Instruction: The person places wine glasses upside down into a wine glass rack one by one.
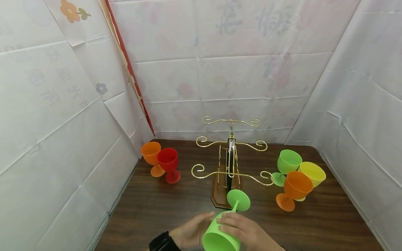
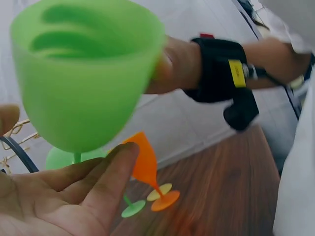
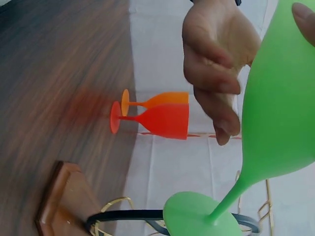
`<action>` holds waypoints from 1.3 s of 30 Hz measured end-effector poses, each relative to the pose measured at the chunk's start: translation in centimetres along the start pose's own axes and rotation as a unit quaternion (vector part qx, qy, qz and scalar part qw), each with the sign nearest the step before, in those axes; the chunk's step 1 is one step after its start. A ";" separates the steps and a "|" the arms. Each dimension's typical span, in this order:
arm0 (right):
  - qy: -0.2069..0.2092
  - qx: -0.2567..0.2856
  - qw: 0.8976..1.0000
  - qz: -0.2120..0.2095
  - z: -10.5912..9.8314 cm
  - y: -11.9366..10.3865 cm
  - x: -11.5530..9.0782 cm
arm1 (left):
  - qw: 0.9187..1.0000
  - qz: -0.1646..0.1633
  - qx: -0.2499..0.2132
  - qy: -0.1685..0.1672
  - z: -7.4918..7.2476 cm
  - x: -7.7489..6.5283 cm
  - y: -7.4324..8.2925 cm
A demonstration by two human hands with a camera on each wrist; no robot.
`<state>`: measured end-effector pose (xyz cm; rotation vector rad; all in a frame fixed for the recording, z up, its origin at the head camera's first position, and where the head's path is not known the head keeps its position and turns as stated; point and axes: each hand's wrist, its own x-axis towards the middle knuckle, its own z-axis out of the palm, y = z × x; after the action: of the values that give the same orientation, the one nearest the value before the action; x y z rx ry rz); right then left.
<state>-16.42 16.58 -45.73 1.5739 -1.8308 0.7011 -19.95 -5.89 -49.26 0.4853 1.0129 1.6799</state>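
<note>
A light green plastic goblet (image 1: 216, 230) is tilted above the table's near side, its mouth toward me and its foot pointing at the rack. My right hand (image 1: 248, 232) grips the bowl, fingers laid over its upper side. On the other side is my left hand (image 1: 193, 230); in the right wrist view this left hand (image 3: 211, 64) has loosely bent fingers and stands apart from the bowl. Just beyond the goblet's foot stands a gold wire rack (image 1: 232, 174) with curled arms on a wooden base (image 1: 216, 198); no goblets hang on it.
At the left of the brown table (image 1: 147, 212) stand an orange goblet (image 1: 151, 153) and a red goblet (image 1: 168, 160). Grouped at the right are a green goblet (image 1: 289, 162), a yellow goblet (image 1: 315, 172) and an orange goblet (image 1: 296, 186). White sheeting (image 1: 238, 80) surrounds the table.
</note>
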 end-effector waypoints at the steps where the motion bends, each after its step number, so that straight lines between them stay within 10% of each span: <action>1: -0.006 -0.008 1.000 -0.005 0.0 -0.1 0.0 | 1.000 -0.002 -0.007 -0.010 0.0 0.0 0.0; 15: -0.034 -0.067 0.995 -0.062 0.1 -0.5 0.9 | 0.998 -0.023 -0.037 -0.052 0.6 -0.5 0.0; 30: -0.044 -0.048 0.996 -0.057 0.2 -0.6 0.9 | 0.998 0.026 0.006 -0.048 1.0 -1.0 0.3; 39: -0.004 0.106 0.994 0.035 -1.9 -0.5 0.2 | 0.997 0.030 0.073 -0.026 1.5 -2.1 1.4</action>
<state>-15.76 17.73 -44.34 1.6533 -1.8766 0.9502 -18.98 -7.33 -46.93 0.6580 1.0974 1.6451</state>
